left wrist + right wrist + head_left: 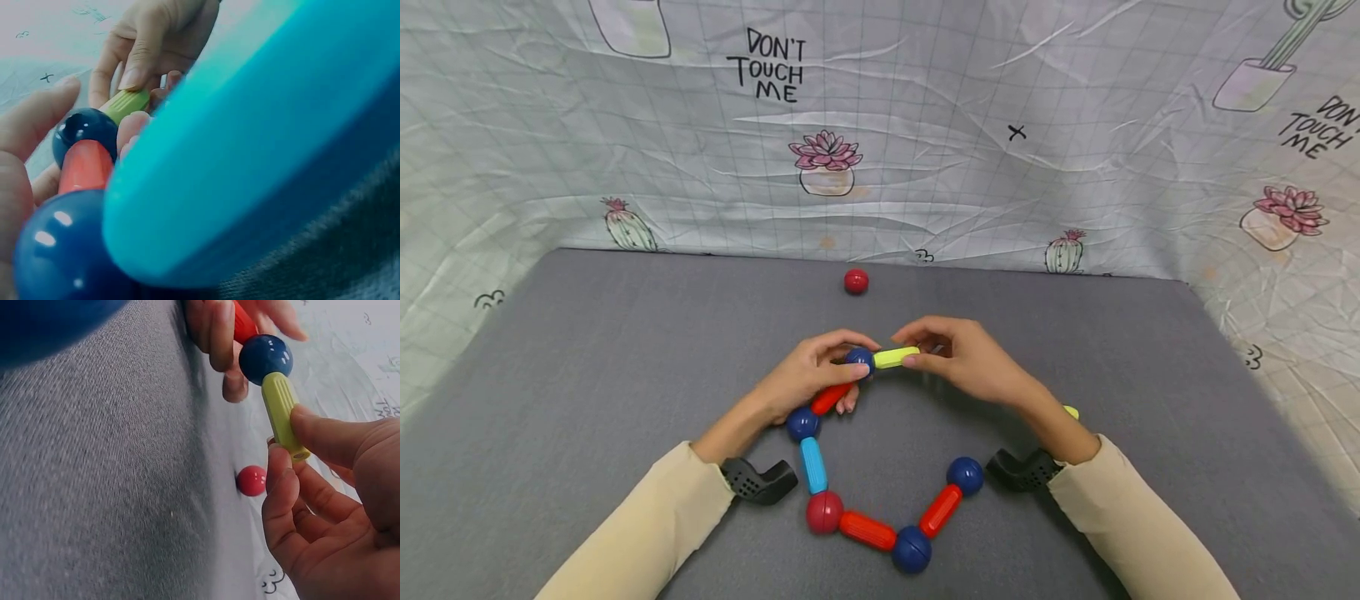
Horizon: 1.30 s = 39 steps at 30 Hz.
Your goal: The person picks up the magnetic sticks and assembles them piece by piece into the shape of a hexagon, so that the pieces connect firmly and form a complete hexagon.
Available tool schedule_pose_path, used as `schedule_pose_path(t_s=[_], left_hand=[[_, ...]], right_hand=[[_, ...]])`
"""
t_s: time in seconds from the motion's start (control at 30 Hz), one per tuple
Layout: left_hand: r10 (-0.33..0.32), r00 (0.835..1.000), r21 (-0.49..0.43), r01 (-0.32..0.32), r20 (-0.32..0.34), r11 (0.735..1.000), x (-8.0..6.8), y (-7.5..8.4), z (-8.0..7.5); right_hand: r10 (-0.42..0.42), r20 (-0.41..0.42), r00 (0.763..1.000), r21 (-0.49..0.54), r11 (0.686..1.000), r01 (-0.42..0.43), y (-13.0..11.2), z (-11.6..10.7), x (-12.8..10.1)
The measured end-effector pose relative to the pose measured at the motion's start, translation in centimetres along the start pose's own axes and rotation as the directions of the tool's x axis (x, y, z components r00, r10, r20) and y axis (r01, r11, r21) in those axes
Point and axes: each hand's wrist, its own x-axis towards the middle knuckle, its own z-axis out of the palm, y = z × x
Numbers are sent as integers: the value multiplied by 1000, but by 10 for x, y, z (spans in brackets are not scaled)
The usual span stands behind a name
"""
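Note:
A chain of magnetic rods and balls lies on the grey mat (587,375). My left hand (820,371) pinches a dark blue ball (859,359) (84,132) (265,358) at the chain's top, above a red rod (831,397) (84,167). My right hand (958,354) pinches a yellow-green rod (896,357) (125,104) (282,412) whose end touches that ball. Below run a blue ball (802,423), a light blue rod (812,465) (262,144), a red ball (824,511), a red rod (867,530), a blue ball (912,549), another red rod (941,510) and a blue ball (965,475).
A loose red ball (856,281) (252,480) sits near the mat's far edge. A printed cloth backdrop (925,125) rises behind and at both sides. Another yellow-green piece (1071,412) peeks out behind my right wrist.

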Motion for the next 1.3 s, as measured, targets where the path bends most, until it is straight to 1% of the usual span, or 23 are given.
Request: schedule_pose_path(t_s=[0.13,0.23,0.33,0.5,0.63,0.8,0.9,1.1,1.3], left_hand=[[34,999,-5,-34,-37,999,1,-3,2],[63,997,-8,-64,-51,998,1,-4,2],[81,995,1,-81,-60,997,1,-4,2],[83,995,10,-82,-63,997,1,-4,2],[79,995,15,-79,-60,997,2,-4,2],[73,995,13,-72,-63,997,1,-6,0],[78,995,10,-77,-61,997,1,-5,-1],[89,995,6,-89,-54,996,0,-5,-1],[101,994,-17,-102,-41,995,0,-6,-1]], right_hand=[[-10,2,1000,-10,1000,10,-2,3,3],[-12,6,1000,-17,1000,12,-3,4,5],[-20,28,999,-18,1000,20,-4,2,7],[-29,53,998,-35,999,31,-5,-7,10],[-22,22,1000,-83,996,24,-6,-16,17],[0,6,1000,-118,993,0,-7,-21,34],[-4,0,1000,-146,989,4,-9,-21,47],[-8,-15,1000,-179,984,5,-11,-12,73],[-14,9,1000,-263,965,16,-14,-5,94]])
